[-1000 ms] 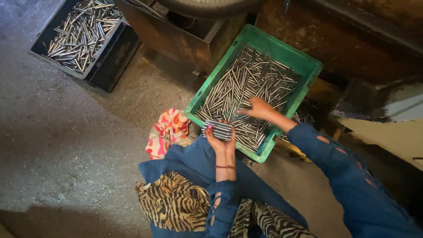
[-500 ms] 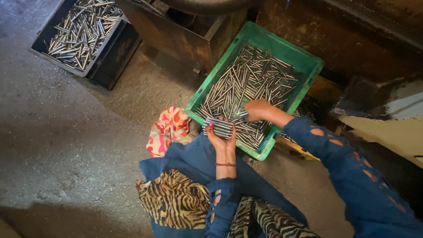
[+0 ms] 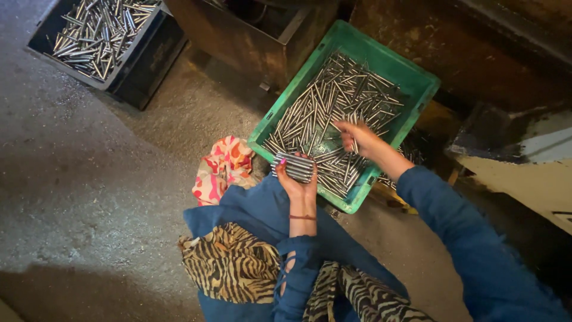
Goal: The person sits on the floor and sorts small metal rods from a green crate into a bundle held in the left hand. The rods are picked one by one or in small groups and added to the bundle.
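Two hands work: left hand (image 3: 300, 182) clasps a rod bundle (image 3: 294, 167); right hand (image 3: 356, 136), at two o'clock, pinches rods in the green crate (image 3: 411, 71).

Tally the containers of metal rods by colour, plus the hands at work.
Green crate of metal rods: 1
Dark crate of rods: 1
Hands: 2, the left hand holding a bundle of rods, the right hand reaching into the green crate
Total: 4
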